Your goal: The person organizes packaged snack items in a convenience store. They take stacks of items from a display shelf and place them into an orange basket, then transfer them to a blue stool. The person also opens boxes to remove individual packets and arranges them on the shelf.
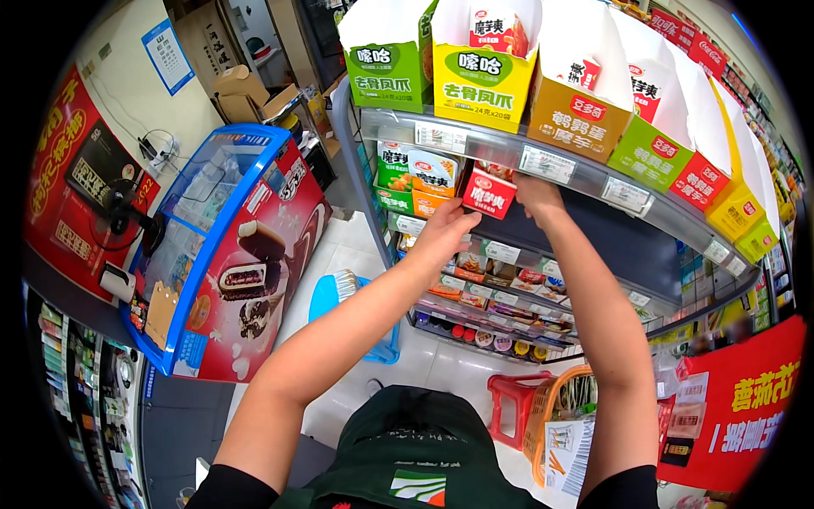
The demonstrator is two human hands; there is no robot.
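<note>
A small red display box (489, 195) of snack packets stands at the front of a shelf, just under the upper shelf's price rail. My left hand (449, 231) grips its left side, thumb near the lower front corner. On the box's other side is my right hand (538, 198), fingers curled against its right edge. Its fingertips are partly hidden behind the box and under the rail. To the left of the red box sit an orange snack box (431, 182) and a green snack box (393, 178), both with packets showing.
Large cardboard display boxes (483, 76) line the top shelf above my hands. Bare dark shelf (619, 246) extends to the right. Lower shelves hold packets and cups. A blue stool (356, 314), red stool (513, 407), orange basket (543, 424) and chest freezer (246, 280) stand around me.
</note>
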